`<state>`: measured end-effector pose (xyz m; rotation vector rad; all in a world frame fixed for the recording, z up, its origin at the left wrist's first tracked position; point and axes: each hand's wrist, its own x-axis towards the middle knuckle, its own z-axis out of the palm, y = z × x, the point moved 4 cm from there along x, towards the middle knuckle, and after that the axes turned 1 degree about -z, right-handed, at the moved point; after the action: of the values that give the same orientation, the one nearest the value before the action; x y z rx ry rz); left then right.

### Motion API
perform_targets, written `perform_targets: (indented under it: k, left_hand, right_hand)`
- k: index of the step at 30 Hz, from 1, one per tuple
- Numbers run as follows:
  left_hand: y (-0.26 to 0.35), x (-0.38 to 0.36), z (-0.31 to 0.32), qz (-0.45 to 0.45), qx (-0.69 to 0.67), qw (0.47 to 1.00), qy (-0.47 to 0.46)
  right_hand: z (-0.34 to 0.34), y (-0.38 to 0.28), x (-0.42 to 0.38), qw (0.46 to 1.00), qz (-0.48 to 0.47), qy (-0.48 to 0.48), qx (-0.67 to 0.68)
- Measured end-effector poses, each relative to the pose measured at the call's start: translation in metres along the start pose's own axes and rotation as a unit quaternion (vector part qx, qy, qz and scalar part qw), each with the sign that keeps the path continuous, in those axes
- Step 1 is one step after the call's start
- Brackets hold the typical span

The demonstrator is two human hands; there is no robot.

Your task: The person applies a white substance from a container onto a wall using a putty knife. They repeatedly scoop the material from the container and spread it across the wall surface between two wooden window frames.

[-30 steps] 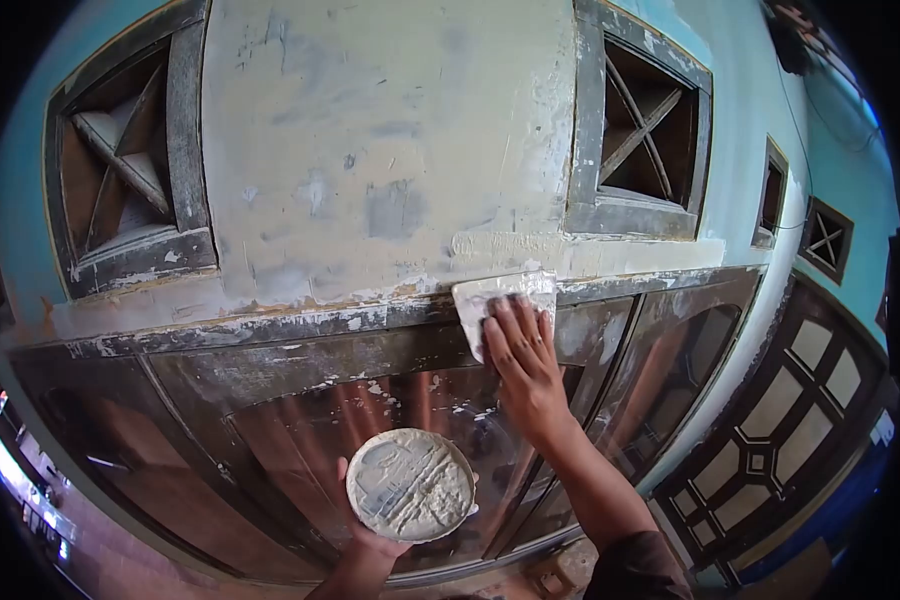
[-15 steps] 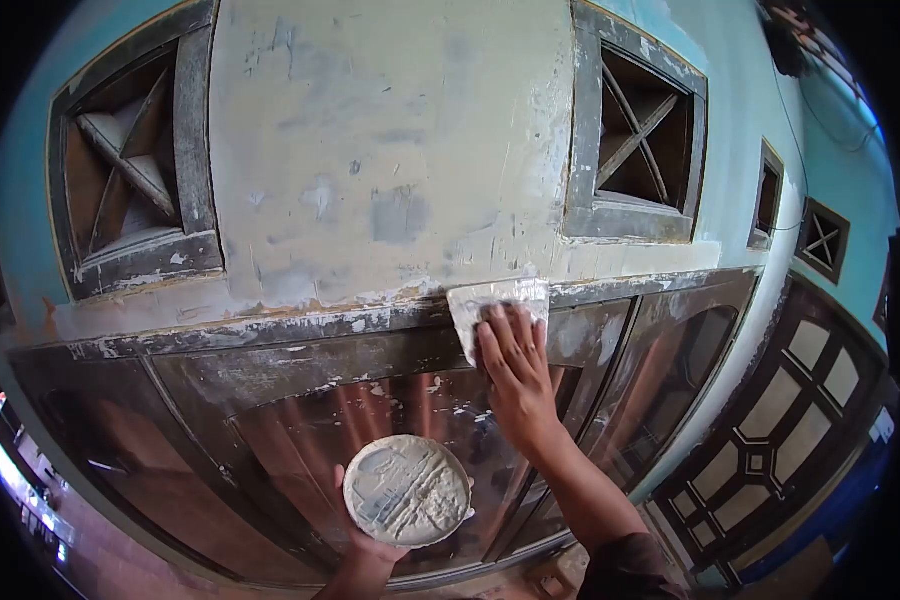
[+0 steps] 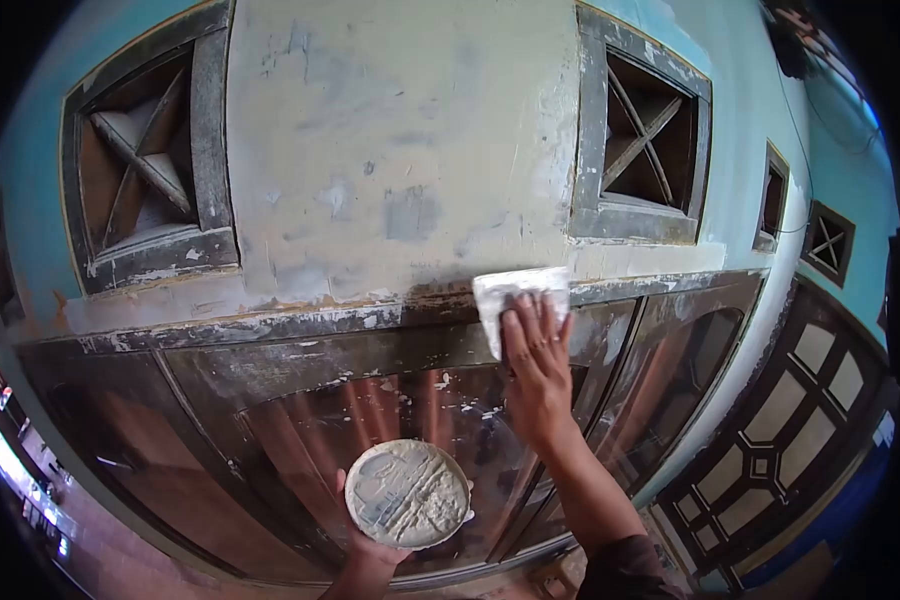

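Pressing scraper (image 3: 515, 295) on wall (image 3: 390, 180), right hand (image 3: 537, 375) fingers gripping; left hand (image 3: 370, 545) fingers gripping putty plate (image 3: 407, 493).

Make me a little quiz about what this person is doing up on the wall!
1. True or false: the right hand presses a flat scraper blade against the wall, just above the window frame.
2. What does the left hand hold?
A. a paint roller
B. a round plate of putty
C. a hammer
3. Fill in: the square wall vents have bars crossed in the shape of the letter ___.

Key:
1. True.
2. B, the round plate of putty, held from below.
3. X.
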<state>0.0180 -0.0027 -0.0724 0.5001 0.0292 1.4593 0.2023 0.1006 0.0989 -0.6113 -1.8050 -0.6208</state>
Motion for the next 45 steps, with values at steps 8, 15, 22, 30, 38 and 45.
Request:
perform_targets:
  k: [8, 15, 22, 30, 38, 45]
  left_hand:
    - [-0.004, -0.002, 0.026, -0.037, -0.052, 0.993, -0.096]
    - [0.003, -0.004, -0.009, 0.026, -0.122, 0.992, -0.011]
    - [0.001, -0.006, 0.008, 0.001, -0.024, 1.000, -0.011]
    - [0.013, -0.012, -0.008, 0.040, -0.016, 0.999, 0.011]
    - [0.009, -0.009, -0.009, 0.014, -0.030, 0.999, -0.036]
    - [0.009, -0.006, -0.003, 0.019, 0.005, 1.000, -0.022]
  right_hand:
    - [0.031, 0.011, 0.012, 0.998, -0.005, -0.035, -0.046]
    - [-0.011, -0.009, 0.011, 1.000, -0.016, -0.024, 0.000]
    - [0.039, 0.001, 0.020, 0.998, -0.026, -0.052, -0.028]
    - [-0.002, -0.001, 0.019, 1.000, 0.004, 0.021, -0.002]
    - [0.030, 0.022, -0.014, 0.999, 0.001, -0.032, -0.033]
    - [-0.010, 0.033, 0.019, 0.998, 0.036, 0.026, -0.039]
